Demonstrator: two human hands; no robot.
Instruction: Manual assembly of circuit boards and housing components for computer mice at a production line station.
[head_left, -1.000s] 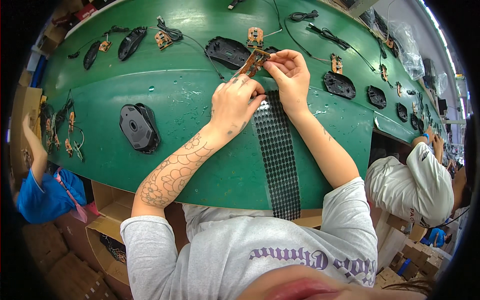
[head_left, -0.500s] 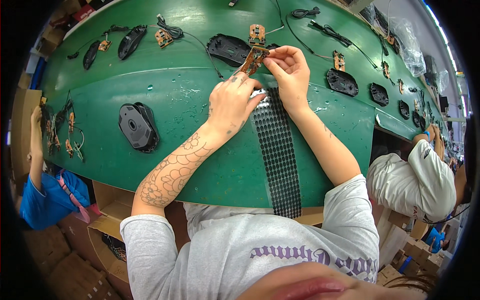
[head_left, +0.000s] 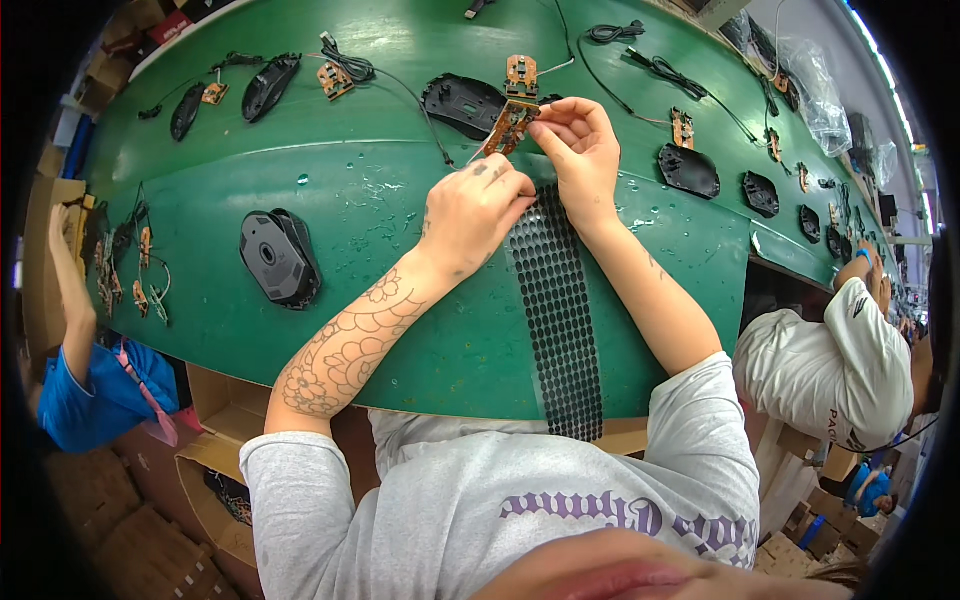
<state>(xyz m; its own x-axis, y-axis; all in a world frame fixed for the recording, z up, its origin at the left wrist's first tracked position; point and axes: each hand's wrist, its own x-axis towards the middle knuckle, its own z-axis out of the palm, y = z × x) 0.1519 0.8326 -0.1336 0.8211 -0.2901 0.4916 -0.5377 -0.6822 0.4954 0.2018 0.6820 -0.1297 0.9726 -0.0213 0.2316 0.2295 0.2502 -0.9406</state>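
Between the thumb and fingers of my right hand is the edge of an orange-brown circuit board, raised and tilted over the table. My left hand is closed in a pinch at the upper left corner of a clear strip of black oval pads; whatever its fingertips hold is hidden. The strip runs down toward me and over the table's front edge. Behind the held board lies a black mouse base, with another small circuit board beside it.
On the green table, stacked black mouse shells lie to my left. Farther off are mouse shells, a board with a coiled cable and, at right, another base. Co-workers sit at left and right.
My left thumb and fingers have closed together at the strip's top corner, where they were apart before. My right hand keeps its hold on the board. The left co-worker's arm has shifted.
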